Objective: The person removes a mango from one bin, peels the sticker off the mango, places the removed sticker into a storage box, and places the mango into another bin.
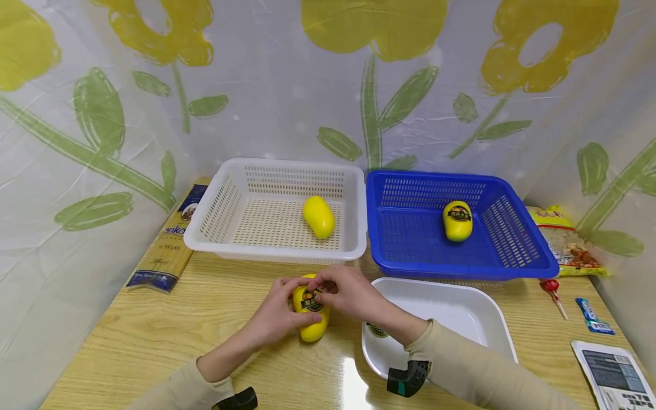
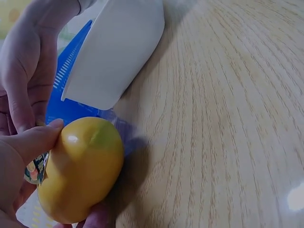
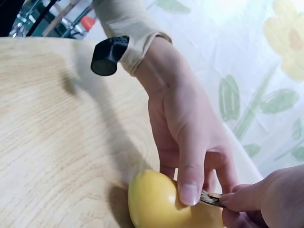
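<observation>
A yellow mango (image 1: 314, 332) lies on the table in front of the white basket. My left hand (image 1: 274, 316) grips it from the left, thumb near its lower end. On its upper face is a dark oval sticker (image 1: 311, 302). My right hand (image 1: 353, 293) comes in from the right and pinches the sticker's edge. In the left wrist view the sticker (image 2: 35, 168) stands partly away from the mango's skin (image 2: 88, 166). The right wrist view shows the sticker's edge (image 3: 212, 198) between the right fingers and the mango, by the left thumb.
Behind are a white basket (image 1: 230, 250) with a plain mango (image 1: 319, 217) and a blue basket (image 1: 410, 256) with a stickered mango (image 1: 458, 222). A white tray (image 1: 461, 307) sits under the right forearm, another sticker (image 1: 377, 330) showing. Pasta (image 1: 164, 250) lies left; a lollipop (image 1: 550, 286) lies right.
</observation>
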`<action>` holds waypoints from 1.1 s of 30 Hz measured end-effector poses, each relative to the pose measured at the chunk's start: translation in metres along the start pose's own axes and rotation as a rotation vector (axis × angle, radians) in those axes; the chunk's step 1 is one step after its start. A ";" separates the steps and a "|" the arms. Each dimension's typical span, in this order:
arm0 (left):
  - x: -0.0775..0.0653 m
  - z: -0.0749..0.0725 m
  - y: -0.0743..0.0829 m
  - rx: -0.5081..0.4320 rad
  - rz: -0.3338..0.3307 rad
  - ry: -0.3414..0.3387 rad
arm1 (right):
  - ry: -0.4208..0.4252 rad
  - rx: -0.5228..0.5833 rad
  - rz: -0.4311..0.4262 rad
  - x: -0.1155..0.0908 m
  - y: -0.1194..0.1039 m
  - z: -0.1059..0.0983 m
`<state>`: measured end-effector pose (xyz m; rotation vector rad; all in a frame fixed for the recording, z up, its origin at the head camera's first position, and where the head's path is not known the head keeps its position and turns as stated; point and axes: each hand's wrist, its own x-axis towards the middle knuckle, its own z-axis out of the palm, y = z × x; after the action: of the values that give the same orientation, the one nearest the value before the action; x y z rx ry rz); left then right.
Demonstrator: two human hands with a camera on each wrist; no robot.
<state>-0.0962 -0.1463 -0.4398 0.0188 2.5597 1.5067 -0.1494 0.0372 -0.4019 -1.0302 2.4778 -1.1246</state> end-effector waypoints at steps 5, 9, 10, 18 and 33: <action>0.001 0.002 0.003 0.018 0.020 0.006 | 0.051 -0.061 -0.068 -0.006 -0.003 -0.005; 0.002 0.001 0.004 0.020 -0.007 0.013 | 0.135 -0.048 -0.044 -0.012 -0.009 -0.025; 0.002 0.001 0.003 0.018 -0.014 0.015 | 0.148 -0.023 -0.026 -0.014 -0.011 -0.032; 0.003 0.002 0.001 -0.011 -0.021 0.008 | 0.138 0.135 0.113 -0.045 -0.003 -0.069; -0.001 -0.001 -0.001 -0.014 -0.034 -0.008 | 0.179 0.243 0.231 -0.120 0.052 -0.093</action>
<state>-0.0949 -0.1477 -0.4396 -0.0204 2.5298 1.5090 -0.1316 0.1962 -0.3855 -0.5832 2.4325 -1.4489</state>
